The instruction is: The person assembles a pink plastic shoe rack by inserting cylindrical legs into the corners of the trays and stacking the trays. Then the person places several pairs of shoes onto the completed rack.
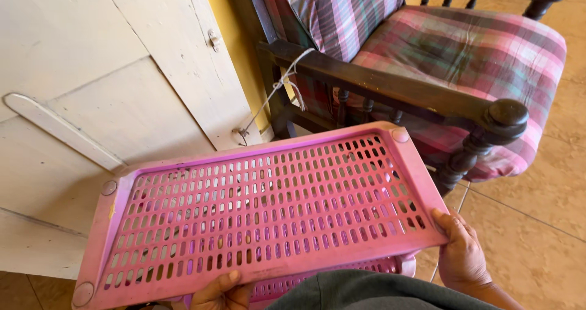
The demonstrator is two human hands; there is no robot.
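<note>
Both hands (342, 273) grasping pink slotted tray (262, 206) (second tray beneath).

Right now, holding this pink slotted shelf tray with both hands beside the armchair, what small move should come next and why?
Probably ease the pink tray slightly left. Its far right corner sits close to the dark wooden armrest, while the right hand grips the right edge and the left hand only pinches the near edge, so it could catch.
</note>
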